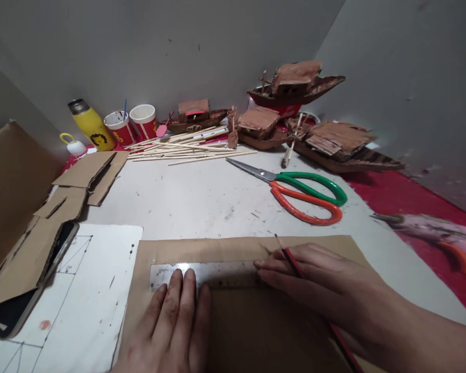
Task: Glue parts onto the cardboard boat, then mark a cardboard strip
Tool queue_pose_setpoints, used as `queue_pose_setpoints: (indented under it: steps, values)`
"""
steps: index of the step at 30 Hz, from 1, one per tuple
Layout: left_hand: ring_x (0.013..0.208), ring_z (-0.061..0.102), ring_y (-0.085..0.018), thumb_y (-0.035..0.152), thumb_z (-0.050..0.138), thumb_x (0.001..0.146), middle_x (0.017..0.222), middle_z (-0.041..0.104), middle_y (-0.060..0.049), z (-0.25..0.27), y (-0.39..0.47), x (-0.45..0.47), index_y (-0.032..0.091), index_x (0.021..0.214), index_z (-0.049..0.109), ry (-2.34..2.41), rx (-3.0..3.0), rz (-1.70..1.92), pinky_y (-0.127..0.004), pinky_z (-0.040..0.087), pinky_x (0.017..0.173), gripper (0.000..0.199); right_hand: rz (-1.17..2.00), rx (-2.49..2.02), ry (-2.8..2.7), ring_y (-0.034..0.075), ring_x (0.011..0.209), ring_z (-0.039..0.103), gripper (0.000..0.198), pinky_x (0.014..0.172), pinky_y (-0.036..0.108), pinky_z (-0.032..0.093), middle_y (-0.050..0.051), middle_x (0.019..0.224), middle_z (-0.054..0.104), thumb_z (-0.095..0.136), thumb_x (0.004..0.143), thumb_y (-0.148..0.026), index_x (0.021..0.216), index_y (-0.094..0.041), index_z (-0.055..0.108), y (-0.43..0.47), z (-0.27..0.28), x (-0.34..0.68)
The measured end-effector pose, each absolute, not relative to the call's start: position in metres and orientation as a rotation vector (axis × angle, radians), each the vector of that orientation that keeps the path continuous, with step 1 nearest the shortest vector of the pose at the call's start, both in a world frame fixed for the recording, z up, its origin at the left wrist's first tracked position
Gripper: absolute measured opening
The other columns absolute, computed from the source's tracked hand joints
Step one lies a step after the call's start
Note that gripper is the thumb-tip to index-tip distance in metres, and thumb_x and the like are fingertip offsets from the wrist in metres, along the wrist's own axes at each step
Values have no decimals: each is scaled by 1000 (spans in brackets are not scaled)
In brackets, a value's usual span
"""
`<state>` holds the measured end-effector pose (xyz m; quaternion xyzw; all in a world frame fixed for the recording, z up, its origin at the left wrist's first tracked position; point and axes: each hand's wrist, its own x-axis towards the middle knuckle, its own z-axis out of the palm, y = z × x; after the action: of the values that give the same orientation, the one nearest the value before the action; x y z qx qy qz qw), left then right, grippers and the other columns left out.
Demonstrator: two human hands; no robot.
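Observation:
A clear ruler [230, 273] lies across a brown cardboard sheet [252, 331] in front of me. My left hand [171, 324] rests on the ruler's left part with its fingers stretched out flat. At the ruler's right end, the fingertips of my right hand [330, 287] touch it. A red and black pencil [291, 261] is held between the fingers of that hand, its point tilted up and away from the cardboard. The ruler's right end is partly hidden under my right hand.
Green-and-orange scissors [274, 177] lie beyond the sheet. A paper with drawn lines [97, 290], a phone [19, 316] and cardboard pieces [73, 202] are leftward. Behind stand wooden sticks [186, 147], cups [143, 122], a bottle [93, 127] and model boats [341, 142]. A glue gun [435, 230] lies right.

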<state>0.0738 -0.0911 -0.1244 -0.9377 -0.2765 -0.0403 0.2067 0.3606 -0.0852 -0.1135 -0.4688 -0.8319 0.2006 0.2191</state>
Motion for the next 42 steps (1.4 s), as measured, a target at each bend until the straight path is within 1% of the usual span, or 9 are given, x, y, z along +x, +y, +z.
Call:
queue_pose_setpoints:
  steps: [3, 7, 13, 17, 24, 27, 33, 38, 42]
  values:
    - [127, 51, -29, 12, 32, 93, 133, 58, -18, -125, -91, 74, 7, 131, 49, -776, -2605, -127, -39, 37, 102, 42, 612, -1333, -2282, 21, 75, 66, 33, 64, 32, 53, 8, 88, 73, 42, 96, -27, 103, -26, 74, -84, -110, 359]
    - [126, 52, -30, 12, 31, 94, 131, 60, -17, -126, -92, 75, 6, 130, 50, -771, -2603, -136, -40, 37, 102, 41, 596, -1278, -2300, 21, 76, 66, 31, 66, 31, 53, 8, 88, 73, 45, 95, -28, 103, -27, 74, -84, -107, 358]
    - [127, 51, -30, 11, 29, 94, 130, 61, -18, -126, -93, 74, 5, 128, 52, -765, -2599, -159, -39, 36, 102, 41, 768, -1523, -2172, 18, 73, 66, 39, 63, 27, 55, 8, 83, 72, 39, 98, -36, 90, -24, 75, -87, -104, 353]
    - [129, 49, -31, 11, 26, 94, 134, 57, -19, -129, -95, 73, 5, 131, 50, -775, -2590, -161, -40, 35, 103, 44, 752, -1502, -2170, 18, 72, 67, 36, 63, 28, 57, 6, 83, 72, 41, 98, -35, 92, -25, 74, -85, -103, 352]
    - [131, 47, -31, 14, 33, 92, 136, 56, -19, -128, -95, 73, 5, 132, 47, -812, -2590, -116, -40, 36, 103, 43, 686, -1411, -2212, 18, 69, 67, 37, 59, 28, 56, 8, 80, 73, 39, 98, -31, 94, -23, 74, -82, -99, 352]
    - [132, 46, -31, 12, 33, 91, 137, 55, -20, -127, -94, 73, 5, 133, 46, -821, -2607, -110, -40, 36, 103, 45, 714, -1439, -2192, 18, 67, 67, 38, 59, 27, 56, 7, 78, 72, 38, 98, -32, 89, -22, 74, -81, -97, 351]
    - [131, 47, -30, 14, 33, 92, 136, 56, -20, -126, -93, 74, 5, 133, 47, -818, -2604, -116, -39, 37, 103, 44, 737, -1496, -2122, 17, 61, 62, 42, 54, 27, 52, 5, 72, 69, 36, 99, -39, 81, -23, 71, -81, -101, 350]
    - [130, 48, -31, 20, 36, 93, 136, 55, -22, -124, -93, 74, 4, 132, 49, -803, -2623, -130, -39, 40, 103, 44, 829, -1552, -2058, 18, 65, 64, 41, 57, 29, 52, 5, 74, 68, 38, 98, -45, 81, -23, 69, -85, -108, 349]
    - [130, 48, -32, 16, 40, 90, 136, 55, -22, -124, -93, 74, 4, 132, 49, -805, -2618, -122, -39, 42, 101, 45, 855, -1579, -2005, 19, 71, 66, 35, 62, 31, 54, 4, 80, 69, 43, 97, -47, 86, -25, 69, -90, -121, 350]
